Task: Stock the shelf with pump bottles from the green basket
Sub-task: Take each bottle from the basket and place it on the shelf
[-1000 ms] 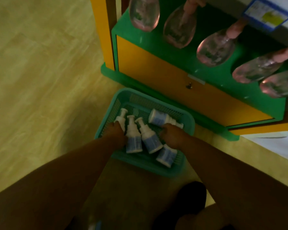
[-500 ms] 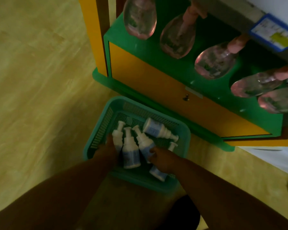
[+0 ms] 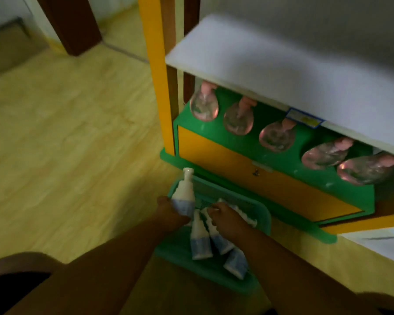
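Observation:
The green basket (image 3: 263, 213) sits on the floor in front of the shelf unit. My left hand (image 3: 168, 212) is shut on a white pump bottle with a blue label (image 3: 183, 193), lifted upright above the basket's left rim. My right hand (image 3: 229, 220) is down in the basket over another white pump bottle (image 3: 247, 218); its grip is hidden. Three more white pump bottles (image 3: 199, 238) lie in the basket. The white shelf (image 3: 282, 64) juts out above.
Several clear pink pump bottles (image 3: 204, 105) stand on the green lower shelf (image 3: 305, 137) above a yellow cabinet front (image 3: 248, 178). A yellow post (image 3: 156, 76) rises at the unit's left. Wooden floor (image 3: 66, 144) spreads to the left.
My left hand has lifted one pump bottle out of the basket. My right hand moved onto the bottle at the back of the basket. The view has tilted up, showing the white shelf.

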Demonstrator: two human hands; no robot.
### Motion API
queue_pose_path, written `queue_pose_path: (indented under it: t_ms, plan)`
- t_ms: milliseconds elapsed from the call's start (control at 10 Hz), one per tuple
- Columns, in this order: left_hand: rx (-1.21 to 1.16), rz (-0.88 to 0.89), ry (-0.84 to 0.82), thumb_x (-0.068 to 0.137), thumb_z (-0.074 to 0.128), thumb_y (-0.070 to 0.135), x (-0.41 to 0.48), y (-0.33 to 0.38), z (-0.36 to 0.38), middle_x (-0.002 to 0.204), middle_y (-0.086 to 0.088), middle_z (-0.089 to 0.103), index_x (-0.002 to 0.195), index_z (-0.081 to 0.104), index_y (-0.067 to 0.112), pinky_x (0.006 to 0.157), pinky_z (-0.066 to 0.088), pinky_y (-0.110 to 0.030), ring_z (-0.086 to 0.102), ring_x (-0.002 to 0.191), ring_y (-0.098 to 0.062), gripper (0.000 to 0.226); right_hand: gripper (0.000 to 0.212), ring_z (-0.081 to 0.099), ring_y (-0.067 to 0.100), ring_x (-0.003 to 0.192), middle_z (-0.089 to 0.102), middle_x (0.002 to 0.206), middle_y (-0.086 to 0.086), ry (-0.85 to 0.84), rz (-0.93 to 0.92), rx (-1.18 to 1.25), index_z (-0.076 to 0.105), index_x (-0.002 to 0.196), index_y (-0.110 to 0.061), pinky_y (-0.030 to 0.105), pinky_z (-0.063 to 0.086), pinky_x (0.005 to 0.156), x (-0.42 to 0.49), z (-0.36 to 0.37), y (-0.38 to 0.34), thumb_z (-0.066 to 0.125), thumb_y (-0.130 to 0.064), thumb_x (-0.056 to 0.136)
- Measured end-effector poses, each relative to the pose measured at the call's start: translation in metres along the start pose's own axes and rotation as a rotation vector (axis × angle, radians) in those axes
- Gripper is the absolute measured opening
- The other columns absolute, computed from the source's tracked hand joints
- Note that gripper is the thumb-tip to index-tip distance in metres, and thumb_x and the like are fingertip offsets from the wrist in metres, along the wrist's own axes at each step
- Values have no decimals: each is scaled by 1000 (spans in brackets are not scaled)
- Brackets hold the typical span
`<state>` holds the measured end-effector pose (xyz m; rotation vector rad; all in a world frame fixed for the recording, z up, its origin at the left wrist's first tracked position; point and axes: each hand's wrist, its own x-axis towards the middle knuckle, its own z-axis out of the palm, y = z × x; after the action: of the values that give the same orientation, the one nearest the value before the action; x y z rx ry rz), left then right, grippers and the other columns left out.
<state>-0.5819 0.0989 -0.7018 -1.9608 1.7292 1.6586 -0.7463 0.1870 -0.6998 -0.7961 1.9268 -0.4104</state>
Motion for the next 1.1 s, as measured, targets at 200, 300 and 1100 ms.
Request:
queue_pose_path:
  t_ms: [200, 300, 1100]
  plan:
    - [-366, 435, 33, 75, 81, 6, -72, 46, -21, 104, -8, 71, 107, 61, 12, 74, 56, -27, 70, 83, -5, 39, 14, 63, 21, 114, 65, 125, 0, 152, -381, 423, 59, 108, -38, 48, 48, 101, -52, -19, -57, 54, -43, 96]
    - [-571, 573, 48, 76, 81, 11, -112, 77, -31, 120, -11, 66, 124, 52, 6, 92, 54, -43, 66, 109, -24, 56, 30, 66, 15, 112, 67, 123, -12, 213, -548, 547, 62, 109, -56, 50, 52, 97, -89, -46, -80, 60, -55, 79]
    - [-612, 1047, -6, 83, 75, 25, -280, 183, -99, 109, -1, 72, 126, 62, 28, 85, 50, -64, 65, 103, -37, 45, 63, 69, 20, 87, 65, 116, 18, 9, -918, 830, 50, 137, -7, 36, 54, 74, -243, -145, -164, 68, -38, 85]
